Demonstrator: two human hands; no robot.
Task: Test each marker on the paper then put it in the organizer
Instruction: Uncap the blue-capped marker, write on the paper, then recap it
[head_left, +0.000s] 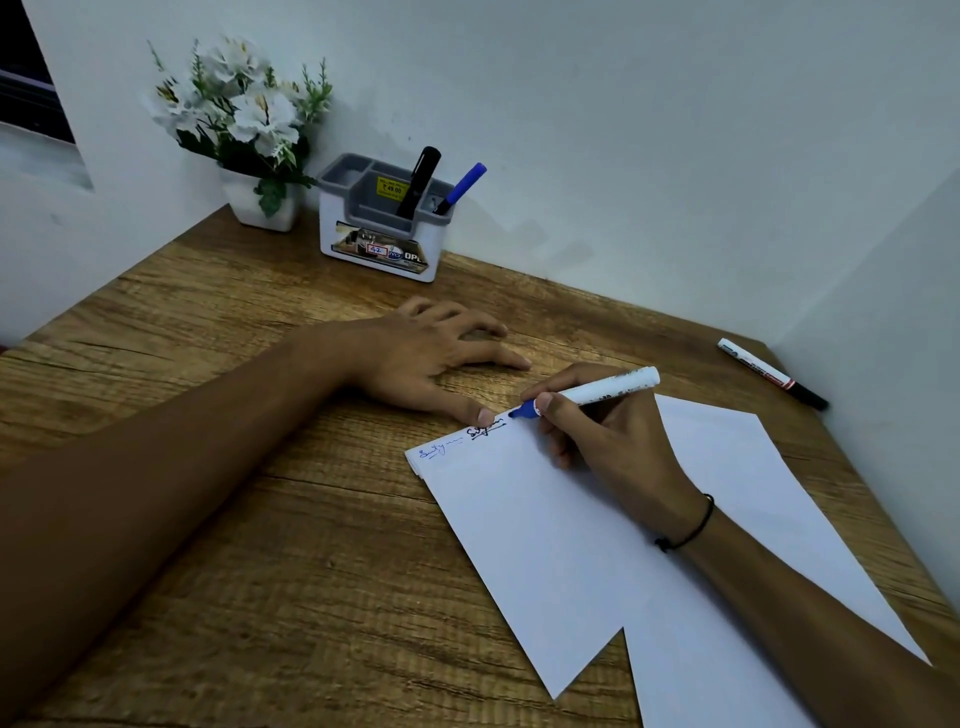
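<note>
Nearest you, white sheets of paper (597, 530) lie slanted across the wood-grain tabletop (260, 519), one sheet overlapping another. Your right hand (613, 441), a thin black band (693, 527) at the wrist, rests on the paper with its fingers closed around a white-barrelled marker with a blue tip (597, 391). The tip meets the paper's far edge, just beside a black scribble (485, 430); a blue scribble (436, 449) sits further along that edge, near the corner.

Your left hand (431, 353) lies palm-down on the bare wood with its fingers spread and slightly arched, holding nothing. Its thumb tip touches the far edge of the paper next to the black scribble.

Out by the right-hand wall, a second white marker with a black cap (771, 373) lies flat on the table, well apart from the sheets.

At the back, against the pale wall, stands a white-and-grey plastic desk organizer (379, 244) bearing a yellow price sticker. A black marker (418, 182) and a blue marker (461, 188) lean upright in its right-hand compartments. Just beside it, in the corner, a small white pot of artificial white flowers (239, 119) closes the scene.
</note>
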